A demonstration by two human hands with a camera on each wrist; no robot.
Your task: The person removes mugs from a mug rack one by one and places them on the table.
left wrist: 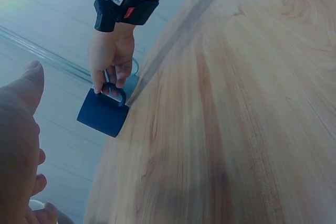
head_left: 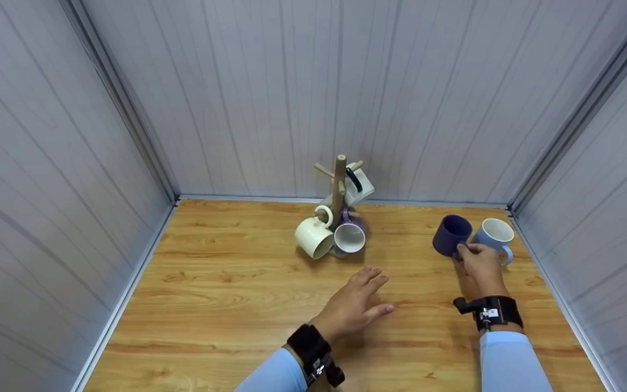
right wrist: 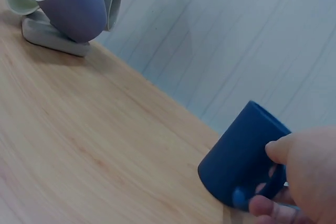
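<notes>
Table (head_left: 226,305) was a big wood-grain top w/ grey panel walls around it, and at the back stood the wooden mug tree (head_left: 339,185) w/ a cream mug (head_left: 313,237), a purple-ish mug (head_left: 349,237) and a white one (head_left: 360,182) hanging off it. The thing actually in hand was the dark blue mug (head_left: 450,234), over on the right side of the table just beside a light blue mug (head_left: 496,234), well apart from the tree. Right hand (head_left: 479,267) had its fingers thru/around the handle, thumb on top, and the mug was tipped over w/ its mouth pointing away from the person; in the right wrist view its lower edge looked like it was on or barely off the wood, couldn't tell which. Left hand (head_left: 354,305) was just flat and relaxed, fingers spread, near the tabletop between the person and the tree, holding nothing. IMO the way to do this bit well: keep a firm pinch on the handle so the mug doesn't swing, lift it straight clear of the light blue one before moving sideways. Mug itself looked matte, deep navy, plain cylinder, dark inside too, smallish loop handle, no chips I could see.
</notes>
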